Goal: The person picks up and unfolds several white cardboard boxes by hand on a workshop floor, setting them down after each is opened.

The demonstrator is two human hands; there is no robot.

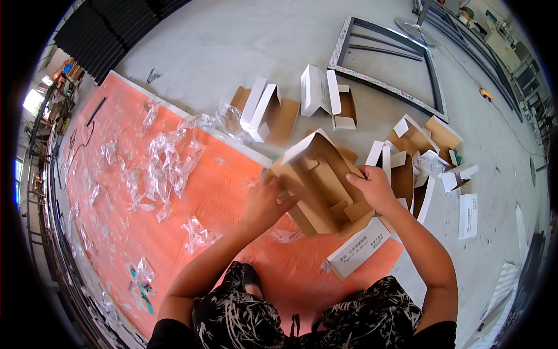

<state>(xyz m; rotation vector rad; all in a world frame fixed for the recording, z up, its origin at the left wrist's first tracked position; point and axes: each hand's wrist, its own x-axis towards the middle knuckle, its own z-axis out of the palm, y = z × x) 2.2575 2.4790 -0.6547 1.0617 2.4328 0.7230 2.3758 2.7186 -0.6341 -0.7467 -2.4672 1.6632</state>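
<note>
An opened cardboard box [328, 174], brown inside and white outside, is held tilted above the floor, its inside facing me. My right hand [375, 189] is closed on its right wall, with the thumb on the inner side and the fingers behind. At the box's left side is my left hand [268, 200], thumb and fingers apart and slightly blurred; whether it touches the cardboard I cannot tell. Below the held box, a white printed box panel [359, 249] lies low, near my right knee; whether it is joined to that box is unclear.
Opened white cartons [264, 113] and another carton pair [325, 96] lie ahead. More cartons [415, 154] pile up at right, beside a flat white box [468, 215]. Crumpled clear plastic [168, 166] litters the orange sheet [215, 183]. A dark metal frame [383, 78] lies farther off.
</note>
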